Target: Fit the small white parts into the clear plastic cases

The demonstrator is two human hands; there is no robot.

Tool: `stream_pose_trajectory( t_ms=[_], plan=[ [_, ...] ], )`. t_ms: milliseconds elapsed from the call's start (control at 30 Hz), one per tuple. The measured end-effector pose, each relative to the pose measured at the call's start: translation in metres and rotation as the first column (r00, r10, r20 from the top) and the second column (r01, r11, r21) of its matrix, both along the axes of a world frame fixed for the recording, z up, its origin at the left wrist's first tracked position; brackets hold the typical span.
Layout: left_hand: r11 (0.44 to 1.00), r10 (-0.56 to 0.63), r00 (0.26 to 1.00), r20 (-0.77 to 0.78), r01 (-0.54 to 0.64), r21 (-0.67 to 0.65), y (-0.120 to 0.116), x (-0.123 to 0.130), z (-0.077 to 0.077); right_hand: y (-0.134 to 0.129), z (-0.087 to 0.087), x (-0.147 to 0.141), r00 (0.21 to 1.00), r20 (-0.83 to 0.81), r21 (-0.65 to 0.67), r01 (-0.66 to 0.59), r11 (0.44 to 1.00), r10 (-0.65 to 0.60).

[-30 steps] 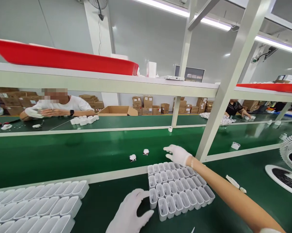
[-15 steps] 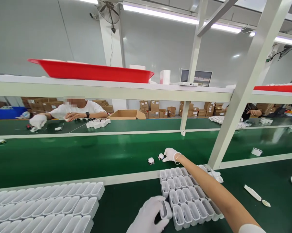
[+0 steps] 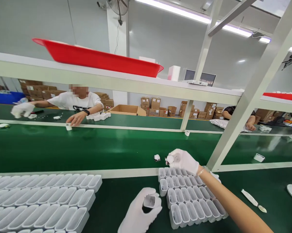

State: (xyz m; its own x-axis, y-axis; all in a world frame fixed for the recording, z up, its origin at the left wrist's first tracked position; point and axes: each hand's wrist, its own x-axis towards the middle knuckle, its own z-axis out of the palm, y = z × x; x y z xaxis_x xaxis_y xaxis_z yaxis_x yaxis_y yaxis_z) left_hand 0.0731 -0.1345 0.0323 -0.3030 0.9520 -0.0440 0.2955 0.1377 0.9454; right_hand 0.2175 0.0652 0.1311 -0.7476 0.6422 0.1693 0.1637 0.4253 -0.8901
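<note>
Since the earlier frame, the right hand has drawn back from the green conveyor belt with one small white part pinched in its gloved fingertips, above the far edge of the block of white cases. A second small part lies on the belt just beside it. Nearer, the left hand has lifted one white case clear of the block and curls around it (open end facing up). More white cases lie in rows at the left. Across the belt, a co-worker's hand touches a small white piece
</note>
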Motion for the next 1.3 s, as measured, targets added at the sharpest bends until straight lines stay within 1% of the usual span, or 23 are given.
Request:
stream_pose_trajectory(
  t_ms=[67,167,200,267,300,333,367,400,433,500,533,567,633,733,800,867,967,1067,1167,1300],
  plan=[
    [1.0,-0.012,0.999,0.032,0.012,0.004,0.001,0.0,-0.002,-0.028,-0.006,0.021,0.999,0.003,-0.042,-0.04,0.998,0.04],
    [0.989,-0.097,0.995,0.001,0.096,0.114,0.0,0.001,0.0,-0.064,-0.014,0.042,0.996,0.052,-0.055,-0.064,0.996,0.067],
    [0.98,-0.112,0.993,-0.034,0.116,0.161,-0.001,0.001,0.001,-0.072,-0.015,0.046,0.996,0.063,-0.047,-0.067,0.997,0.07],
    [0.963,-0.106,0.989,-0.103,0.128,0.236,-0.003,0.001,0.003,-0.081,-0.016,0.048,0.995,0.074,-0.027,-0.062,0.998,0.063],
    [0.96,-0.098,0.989,-0.114,0.124,0.25,-0.004,0.0,0.003,-0.082,-0.016,0.048,0.996,0.077,-0.027,-0.053,0.998,0.055],
    [0.962,-0.103,0.99,-0.092,0.123,0.246,-0.005,-0.001,0.002,-0.082,-0.015,0.047,0.996,0.082,-0.036,-0.044,0.998,0.046],
    [0.964,-0.13,0.991,-0.033,0.134,0.228,-0.005,-0.002,0.002,-0.082,-0.015,0.047,0.995,0.089,-0.05,-0.035,0.998,0.039],
    [0.965,-0.177,0.983,0.059,0.161,0.208,-0.004,-0.003,0.001,-0.081,-0.014,0.047,0.995,0.093,-0.063,-0.031,0.998,0.037],
    [0.962,-0.228,0.959,0.171,0.194,0.194,-0.004,-0.004,0.0,-0.081,-0.014,0.047,0.995,0.091,-0.075,-0.036,0.997,0.042],
    [0.945,-0.318,0.862,0.394,0.255,0.204,-0.002,-0.007,-0.002,-0.082,-0.015,0.048,0.995,0.068,-0.097,-0.065,0.993,0.072],
    [0.935,-0.352,0.807,0.474,0.277,0.224,-0.001,-0.009,-0.001,-0.083,-0.016,0.049,0.995,0.051,-0.102,-0.083,0.991,0.088],
    [0.923,-0.383,0.759,0.526,0.294,0.248,-0.001,-0.01,-0.001,-0.085,-0.017,0.05,0.994,0.035,-0.1,-0.096,0.99,0.1],
    [0.902,-0.431,0.695,0.575,0.332,0.276,-0.001,-0.013,-0.001,-0.09,-0.019,0.051,0.992,0.013,-0.071,-0.122,0.99,0.123],
    [0.875,-0.481,0.654,0.584,0.396,0.277,-0.004,-0.015,-0.003,-0.096,-0.021,0.051,0.985,-0.004,-0.005,-0.174,0.985,0.174],
    [0.873,-0.483,0.656,0.58,0.41,0.263,-0.006,-0.015,-0.005,-0.098,-0.021,0.05,0.981,0.04,0.038,-0.189,0.981,0.188],
    [0.886,-0.457,0.672,0.583,0.403,0.229,-0.008,-0.015,-0.006,-0.099,-0.018,0.049,0.975,0.126,0.073,-0.194,0.978,0.183],
    [0.904,-0.414,0.694,0.589,0.387,0.18,-0.009,-0.015,0.0,-0.099,-0.012,0.047,0.952,0.238,0.111,-0.223,0.968,0.192],
    [0.893,-0.44,0.709,0.551,0.411,0.184,-0.009,-0.015,0.007,-0.1,-0.005,0.047,0.928,0.32,0.157,-0.251,0.955,0.191],
    [0.877,-0.472,0.72,0.509,0.444,0.185,-0.008,-0.016,0.007,-0.102,-0.001,0.046,0.911,0.352,0.129,-0.275,0.953,0.215],
    [0.878,-0.472,0.709,0.525,0.435,0.201,-0.008,-0.016,0.0,-0.107,0.004,0.045,0.909,0.344,0.098,-0.285,0.954,0.236]
  ],
)
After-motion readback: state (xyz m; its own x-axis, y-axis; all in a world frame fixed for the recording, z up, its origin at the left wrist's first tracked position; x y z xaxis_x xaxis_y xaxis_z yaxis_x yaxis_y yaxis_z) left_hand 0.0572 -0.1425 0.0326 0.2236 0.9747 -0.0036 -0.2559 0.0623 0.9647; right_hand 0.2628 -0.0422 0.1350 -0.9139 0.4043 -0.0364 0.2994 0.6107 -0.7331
